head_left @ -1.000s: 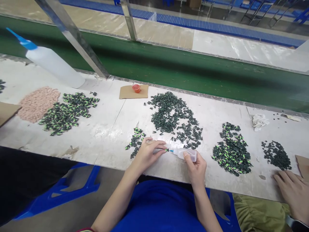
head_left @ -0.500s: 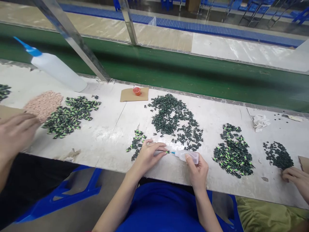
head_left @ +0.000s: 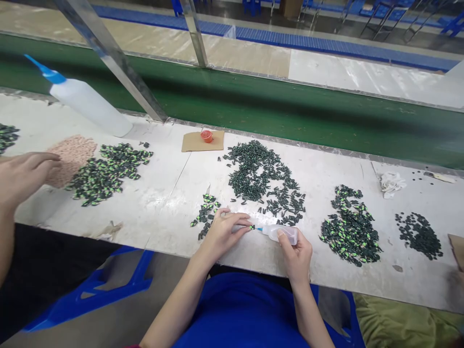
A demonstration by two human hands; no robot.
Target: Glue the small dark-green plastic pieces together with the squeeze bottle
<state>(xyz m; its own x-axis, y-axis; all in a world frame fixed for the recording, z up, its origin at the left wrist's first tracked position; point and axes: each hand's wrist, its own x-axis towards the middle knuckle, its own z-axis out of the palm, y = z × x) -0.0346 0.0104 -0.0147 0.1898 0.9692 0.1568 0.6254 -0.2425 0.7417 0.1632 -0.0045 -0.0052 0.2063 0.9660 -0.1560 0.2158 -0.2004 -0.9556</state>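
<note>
Lying level just above the table's (head_left: 152,203) near edge, the small bottle (head_left: 284,233) runs left-right, nozzle pointing left at a green piece (head_left: 251,226). The right hand (head_left: 297,253) wraps the bottle; the left hand (head_left: 221,232) pinches the piece.

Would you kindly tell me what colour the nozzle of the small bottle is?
Blue, on the small bottle in the right hand; head view.

The left hand (head_left: 222,233) pinches a small dark-green part with a light-green mark (head_left: 251,226) at its fingertips. The right hand (head_left: 295,253) grips a small squeeze bottle (head_left: 283,234) lying sideways, its blue nozzle tip touching that part. Behind them on the tabletop (head_left: 163,193) lies a pile of dark-green parts (head_left: 263,176). A co-worker's hand (head_left: 23,176) rests far left, beside a pink pile (head_left: 74,150).
</note>
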